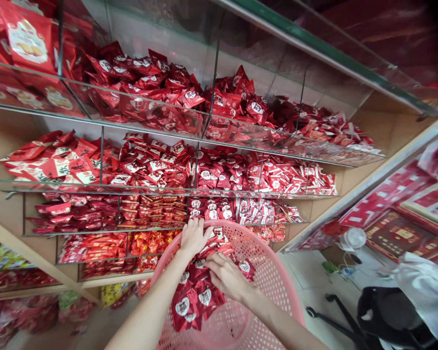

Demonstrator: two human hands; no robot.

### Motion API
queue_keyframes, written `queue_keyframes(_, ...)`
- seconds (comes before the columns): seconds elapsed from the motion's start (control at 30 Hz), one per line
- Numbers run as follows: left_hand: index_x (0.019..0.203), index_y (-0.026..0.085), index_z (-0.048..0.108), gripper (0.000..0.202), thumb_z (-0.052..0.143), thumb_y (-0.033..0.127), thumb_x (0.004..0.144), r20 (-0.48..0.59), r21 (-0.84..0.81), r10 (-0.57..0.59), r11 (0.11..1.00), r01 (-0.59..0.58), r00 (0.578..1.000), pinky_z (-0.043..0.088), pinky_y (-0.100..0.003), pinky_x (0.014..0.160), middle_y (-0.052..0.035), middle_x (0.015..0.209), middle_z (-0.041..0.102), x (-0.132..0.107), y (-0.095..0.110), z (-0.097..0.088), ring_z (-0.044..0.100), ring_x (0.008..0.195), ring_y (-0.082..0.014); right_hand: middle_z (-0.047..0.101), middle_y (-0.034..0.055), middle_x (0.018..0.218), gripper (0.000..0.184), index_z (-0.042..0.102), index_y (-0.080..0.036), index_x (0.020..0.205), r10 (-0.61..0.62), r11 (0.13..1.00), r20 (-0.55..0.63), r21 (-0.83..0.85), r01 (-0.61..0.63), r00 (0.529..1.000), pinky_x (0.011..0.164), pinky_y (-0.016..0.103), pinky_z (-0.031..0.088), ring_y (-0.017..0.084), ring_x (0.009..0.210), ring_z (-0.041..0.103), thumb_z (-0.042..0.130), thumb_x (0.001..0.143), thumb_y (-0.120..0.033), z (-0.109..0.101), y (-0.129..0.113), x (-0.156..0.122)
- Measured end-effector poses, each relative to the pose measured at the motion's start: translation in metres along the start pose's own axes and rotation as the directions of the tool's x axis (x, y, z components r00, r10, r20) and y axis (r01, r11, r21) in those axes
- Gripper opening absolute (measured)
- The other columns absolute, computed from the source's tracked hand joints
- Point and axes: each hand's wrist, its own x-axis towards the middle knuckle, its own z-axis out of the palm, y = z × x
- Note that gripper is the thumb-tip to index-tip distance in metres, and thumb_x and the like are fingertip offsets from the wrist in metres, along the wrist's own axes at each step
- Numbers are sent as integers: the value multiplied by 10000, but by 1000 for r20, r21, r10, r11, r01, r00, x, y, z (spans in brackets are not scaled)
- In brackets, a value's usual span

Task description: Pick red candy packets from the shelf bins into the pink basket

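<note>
A pink perforated plastic basket (270, 277) sits right below me, tilted toward the shelves. A heap of small dark red candy packets (195, 299) with white heart labels lies in it. My left hand (193, 236) reaches over the basket's far rim, fingers curled on packets at the edge of the shelf bin. My right hand (226, 277) lies inside the basket, fingers closed around a bunch of red packets. Both forearms come up from the bottom of the view.
Glass-fronted shelves (204, 121) with divided bins hold piles of red packets in several rows. Red gift boxes (397, 233) stand at the right. A black wheeled stool or cart (383, 316) and a white cloth (423, 287) sit on the tiled floor.
</note>
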Motion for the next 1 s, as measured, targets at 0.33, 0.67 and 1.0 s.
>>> queue_keyframes(0.33,1148,179,512,489,242,510,911,-19,-10,5,1000,-5,1000,354,-371,842,-105,1101,547,-2,-1,-1,461,1012,-249,619,78,952,193,584,-188,968,-19,998,-550,-64,-20,835,819,346,432,197,902,537,418,872,-163,-103,16,63)
queue_keyframes(0.67,1192,145,509,556,224,529,908,-22,-2,2,1000,-2,1000,356,-362,847,-117,1094,556,0,-2,0,468,1008,-248,619,41,845,123,557,-189,848,183,904,-226,-344,-254,957,639,244,382,168,787,577,642,761,-205,-185,48,146)
queue_keyframes(1.0,1195,145,506,546,225,518,912,-27,-4,6,1000,-6,1000,358,-362,847,-113,1089,559,0,-4,1,469,1007,-249,608,107,927,72,575,-175,861,213,828,-185,-486,-278,959,682,275,400,210,867,582,518,829,-146,-185,53,152)
